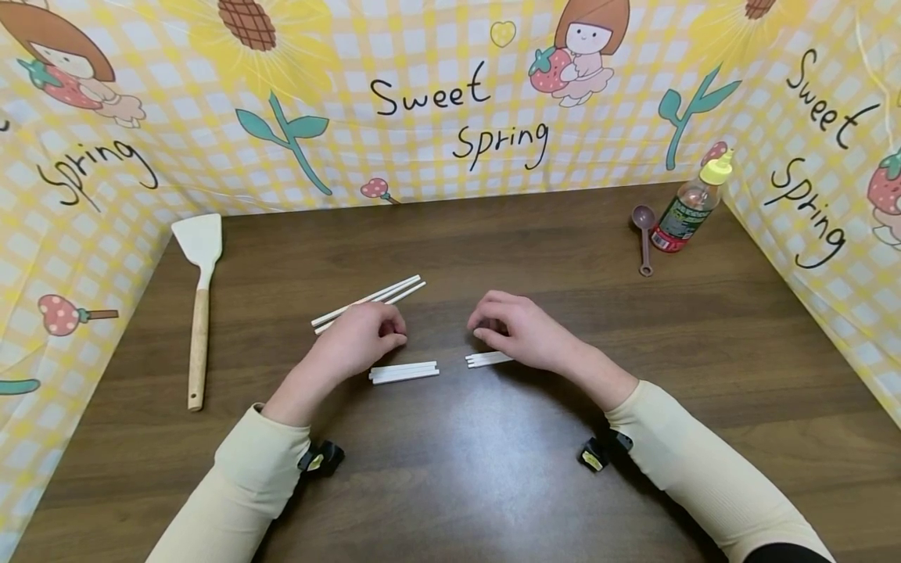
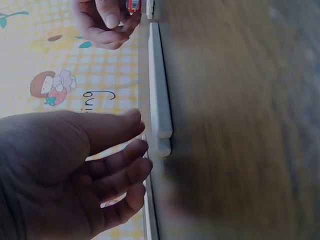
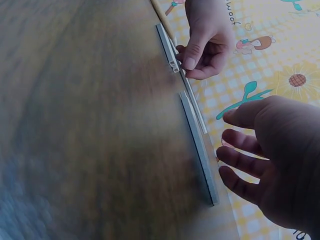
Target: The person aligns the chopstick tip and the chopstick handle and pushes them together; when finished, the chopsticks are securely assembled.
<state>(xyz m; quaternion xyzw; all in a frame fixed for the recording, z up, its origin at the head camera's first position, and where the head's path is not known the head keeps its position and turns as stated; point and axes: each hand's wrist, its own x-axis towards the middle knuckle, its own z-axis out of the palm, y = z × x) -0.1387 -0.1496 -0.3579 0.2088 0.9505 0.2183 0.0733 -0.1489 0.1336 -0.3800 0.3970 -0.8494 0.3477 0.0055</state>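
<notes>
My left hand point(image 1: 359, 336) hovers with fingers loosely bent, holding nothing. Behind it lies a slanted group of longer thin white sticks point(image 1: 404, 292), which the hand partly hides. A bundle of shorter white sticks point(image 1: 404, 373) rests side by side just in front of its fingertips. To the right, my right hand point(image 1: 524, 330) is also loosely curled and grips nothing. Another short white bundle point(image 1: 486, 360) lies below that hand, its right end covered in the head view. The right wrist view shows this bundle point(image 3: 199, 150) whole on the table, apart from the fingers.
A white spatula with a wooden handle point(image 1: 199, 336) lies at the left. Toward the back right are a brown measuring spoon point(image 1: 644, 227) and a bottle with a yellow cap point(image 1: 684, 215). Patterned yellow cloth point(image 1: 422, 156) rises along the back and sides of the wooden table point(image 1: 450, 485).
</notes>
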